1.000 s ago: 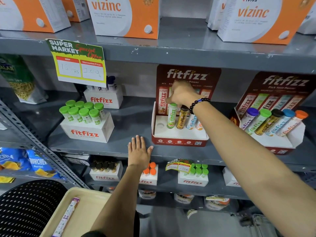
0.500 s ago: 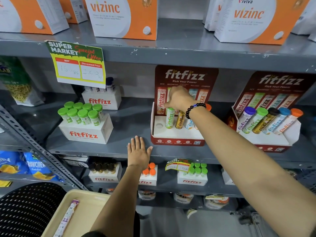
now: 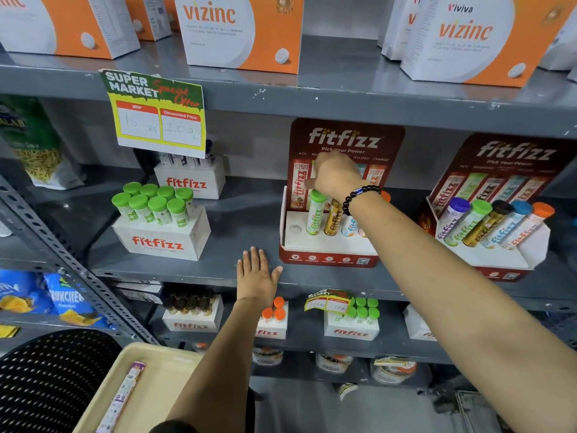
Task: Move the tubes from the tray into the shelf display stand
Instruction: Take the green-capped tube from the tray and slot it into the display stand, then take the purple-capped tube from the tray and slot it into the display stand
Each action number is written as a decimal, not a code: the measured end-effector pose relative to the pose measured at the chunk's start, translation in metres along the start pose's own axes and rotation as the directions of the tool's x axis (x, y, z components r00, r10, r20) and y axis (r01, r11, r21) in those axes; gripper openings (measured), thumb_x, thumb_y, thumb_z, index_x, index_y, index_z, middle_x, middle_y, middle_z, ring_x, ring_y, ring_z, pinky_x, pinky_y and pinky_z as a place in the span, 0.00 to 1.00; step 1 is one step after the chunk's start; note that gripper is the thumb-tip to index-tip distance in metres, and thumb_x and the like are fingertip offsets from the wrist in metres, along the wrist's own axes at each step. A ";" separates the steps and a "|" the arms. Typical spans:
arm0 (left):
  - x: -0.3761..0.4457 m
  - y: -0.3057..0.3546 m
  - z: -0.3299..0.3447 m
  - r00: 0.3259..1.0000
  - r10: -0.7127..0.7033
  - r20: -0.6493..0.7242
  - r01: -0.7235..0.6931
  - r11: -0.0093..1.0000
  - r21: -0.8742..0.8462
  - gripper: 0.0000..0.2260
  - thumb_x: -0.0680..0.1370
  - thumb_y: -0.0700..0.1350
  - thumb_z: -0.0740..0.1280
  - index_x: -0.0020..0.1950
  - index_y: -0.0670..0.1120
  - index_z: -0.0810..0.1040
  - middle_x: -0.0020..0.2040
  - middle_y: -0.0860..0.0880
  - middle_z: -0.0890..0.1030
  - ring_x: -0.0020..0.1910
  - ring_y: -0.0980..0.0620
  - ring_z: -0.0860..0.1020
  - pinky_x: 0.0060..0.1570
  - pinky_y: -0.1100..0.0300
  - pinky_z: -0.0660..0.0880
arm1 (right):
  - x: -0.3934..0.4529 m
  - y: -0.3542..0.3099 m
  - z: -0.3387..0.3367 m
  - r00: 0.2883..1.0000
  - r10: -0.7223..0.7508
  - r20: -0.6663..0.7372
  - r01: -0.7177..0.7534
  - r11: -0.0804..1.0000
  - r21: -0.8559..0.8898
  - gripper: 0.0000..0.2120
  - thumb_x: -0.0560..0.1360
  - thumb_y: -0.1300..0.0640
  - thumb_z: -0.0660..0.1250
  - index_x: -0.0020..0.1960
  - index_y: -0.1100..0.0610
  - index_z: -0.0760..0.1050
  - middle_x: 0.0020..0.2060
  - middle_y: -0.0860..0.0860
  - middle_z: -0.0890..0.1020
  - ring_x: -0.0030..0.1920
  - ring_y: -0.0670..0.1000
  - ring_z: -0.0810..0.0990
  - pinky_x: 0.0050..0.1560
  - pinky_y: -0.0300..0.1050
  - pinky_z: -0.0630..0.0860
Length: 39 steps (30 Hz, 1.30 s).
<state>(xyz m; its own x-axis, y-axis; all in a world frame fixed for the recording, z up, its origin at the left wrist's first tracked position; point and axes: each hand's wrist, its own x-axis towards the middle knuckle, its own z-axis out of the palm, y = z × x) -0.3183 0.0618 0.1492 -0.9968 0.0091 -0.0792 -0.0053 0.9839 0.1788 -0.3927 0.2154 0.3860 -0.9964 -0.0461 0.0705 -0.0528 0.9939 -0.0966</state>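
The red and white fitfizz display stand (image 3: 327,246) sits on the middle shelf. In it stand a green-capped tube (image 3: 314,217), a gold tube (image 3: 332,220) and a blue-lettered tube (image 3: 349,227); the leftmost hole (image 3: 295,229) is empty. My right hand (image 3: 335,176) is curled over the green cap, fingers touching it. My left hand (image 3: 256,276) lies flat, fingers spread, on the shelf's front edge left of the stand. At the bottom left, a beige tray (image 3: 156,353) holds one purple-capped tube (image 3: 121,398) lying on its side.
A second fitfizz stand (image 3: 512,260) with several tubes is on the right. A white box of green-capped tubes (image 3: 162,242) stands on the left. Vizinc boxes (image 3: 240,32) fill the shelf above. A black perforated seat (image 3: 46,379) adjoins the tray.
My right hand has settled the green-capped tube a little deeper in its slot and stays on its cap. The left hand has not moved.
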 end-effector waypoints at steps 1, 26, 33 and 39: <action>0.000 -0.001 0.000 1.000 0.008 0.004 -0.008 1.000 -0.012 0.30 0.79 0.60 0.41 0.75 0.43 0.41 0.77 0.42 0.42 0.75 0.42 0.40 0.71 0.50 0.38 | -0.001 -0.001 -0.003 1.000 -0.002 -0.023 0.002 1.000 -0.010 0.17 0.72 0.46 0.69 0.52 0.60 0.77 0.46 0.56 0.80 0.42 0.56 0.76 0.40 0.45 0.72; -0.228 -0.108 0.063 0.657 -0.754 0.023 0.726 0.625 -0.286 0.33 0.80 0.57 0.39 0.64 0.36 0.73 0.63 0.37 0.76 0.62 0.38 0.74 0.57 0.42 0.74 | -0.122 -0.260 0.208 0.331 -0.917 0.221 0.860 0.390 0.329 0.12 0.76 0.54 0.60 0.52 0.57 0.78 0.50 0.57 0.83 0.51 0.60 0.80 0.48 0.54 0.78; -0.237 -0.101 0.112 0.469 -0.871 0.147 0.854 0.405 -0.327 0.28 0.77 0.55 0.49 0.63 0.36 0.73 0.63 0.36 0.76 0.61 0.36 0.74 0.57 0.41 0.73 | -0.154 -0.297 0.308 0.031 -0.918 0.395 0.931 0.170 0.323 0.16 0.77 0.61 0.57 0.63 0.58 0.74 0.62 0.58 0.77 0.61 0.58 0.75 0.54 0.51 0.75; -0.240 -0.098 0.148 0.369 -0.913 0.174 0.863 0.268 -0.428 0.32 0.78 0.58 0.41 0.71 0.35 0.61 0.72 0.35 0.63 0.71 0.35 0.61 0.70 0.41 0.57 | -0.180 -0.337 0.370 -0.062 -0.861 0.505 0.925 0.140 0.353 0.22 0.76 0.67 0.53 0.68 0.58 0.69 0.65 0.61 0.74 0.61 0.61 0.74 0.58 0.54 0.74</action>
<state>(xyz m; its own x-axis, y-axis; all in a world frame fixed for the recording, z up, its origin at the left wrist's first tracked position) -0.0664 -0.0099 0.0055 -0.3493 -0.8639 -0.3629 -0.8960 0.1946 0.3992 -0.2194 -0.1483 0.0387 0.0742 -0.9034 -0.4223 -0.9522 0.0616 -0.2991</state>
